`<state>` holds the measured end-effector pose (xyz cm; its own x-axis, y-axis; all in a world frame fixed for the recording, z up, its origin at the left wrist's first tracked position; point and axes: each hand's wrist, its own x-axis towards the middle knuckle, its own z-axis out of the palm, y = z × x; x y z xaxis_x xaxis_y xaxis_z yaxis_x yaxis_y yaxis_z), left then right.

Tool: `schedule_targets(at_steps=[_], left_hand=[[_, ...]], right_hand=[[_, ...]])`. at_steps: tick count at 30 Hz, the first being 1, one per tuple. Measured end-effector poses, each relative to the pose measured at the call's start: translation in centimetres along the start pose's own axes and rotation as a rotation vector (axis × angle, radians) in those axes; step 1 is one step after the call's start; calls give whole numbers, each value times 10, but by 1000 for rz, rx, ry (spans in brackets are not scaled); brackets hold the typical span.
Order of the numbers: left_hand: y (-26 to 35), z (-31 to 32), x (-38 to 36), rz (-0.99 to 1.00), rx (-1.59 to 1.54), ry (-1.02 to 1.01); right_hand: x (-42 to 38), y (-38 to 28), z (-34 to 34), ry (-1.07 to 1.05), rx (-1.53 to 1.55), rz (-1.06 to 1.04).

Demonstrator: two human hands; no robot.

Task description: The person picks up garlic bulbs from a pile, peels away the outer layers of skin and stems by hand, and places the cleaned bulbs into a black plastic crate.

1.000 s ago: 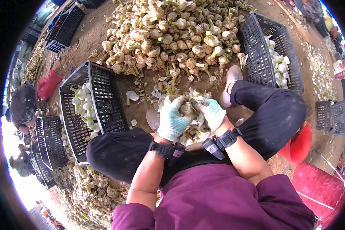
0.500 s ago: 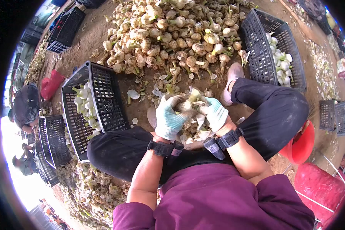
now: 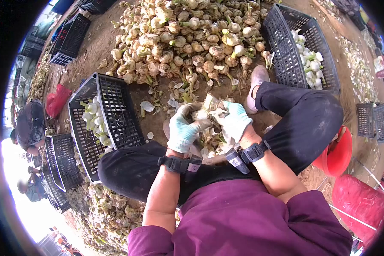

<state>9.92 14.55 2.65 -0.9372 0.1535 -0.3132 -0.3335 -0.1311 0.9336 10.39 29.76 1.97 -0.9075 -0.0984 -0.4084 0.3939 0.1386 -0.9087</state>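
Observation:
In front of my lap, both gloved hands come together around a garlic bulb (image 3: 208, 106) with a pale stem stub pointing up. My left hand (image 3: 184, 129) wraps its fingers about the bulb's left side, and its glove is soiled at the fingertips. On the other side, my right hand (image 3: 235, 122) pinches the loose papery skin at the bulb. Fingers hide much of the bulb. Dry skins and leaf scraps (image 3: 211, 138) lie below the hands, between my legs. Ahead is a large heap of unpeeled garlic (image 3: 187, 51).
Black crates with cleaned white garlic stand at the left (image 3: 123, 115) and right (image 3: 281, 55). A red bucket (image 3: 339, 155) and a red sack (image 3: 356, 200) are beside my right leg. Peelings (image 3: 102, 213) cover the ground at lower left. Other people (image 3: 30, 123) are at far left.
My hands have shifted slightly on the garlic bulb, and its stem stub now points more upright. Some skin at the bulb has moved. The whole view has tilted a little.

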Motion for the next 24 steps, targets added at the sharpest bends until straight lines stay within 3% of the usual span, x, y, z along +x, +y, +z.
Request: schedule_targets(at_steps=[2,4,5,6,8,9,10,12,15,18,20,22,24], left_hand=[[-12,-9,4,-63,-83,1],[-23,-15,11,-73,-581,-115],[-29,-18,11,-79,-651,-123],[-26,-18,11,-76,-647,-120],[-13,-17,7,-51,-867,-39],[-4,-20,7,-65,-893,-80],[-5,-22,8,-64,-895,-77],[-12,-23,10,-30,-606,-78],[-3,-11,2,-43,-353,-8],[-7,-10,3,6,-169,-35],[-5,-8,2,162,50,-31],[-2,-10,2,81,2,-48],[3,-11,-1,-225,-261,-81]], right_hand=[[-4,-5,5,12,135,-19],[-2,-4,10,97,226,-94],[-7,-4,12,154,230,-199],[6,9,4,36,589,228],[7,14,-2,163,-91,82],[4,-23,-12,200,752,570],[19,20,-13,257,-29,86],[19,12,-11,365,-284,-541],[7,-12,-6,151,-249,-515],[8,-9,3,131,-393,-370],[6,-11,4,155,-470,-338],[8,-10,5,145,-419,-289],[9,-7,7,148,-403,-309]])
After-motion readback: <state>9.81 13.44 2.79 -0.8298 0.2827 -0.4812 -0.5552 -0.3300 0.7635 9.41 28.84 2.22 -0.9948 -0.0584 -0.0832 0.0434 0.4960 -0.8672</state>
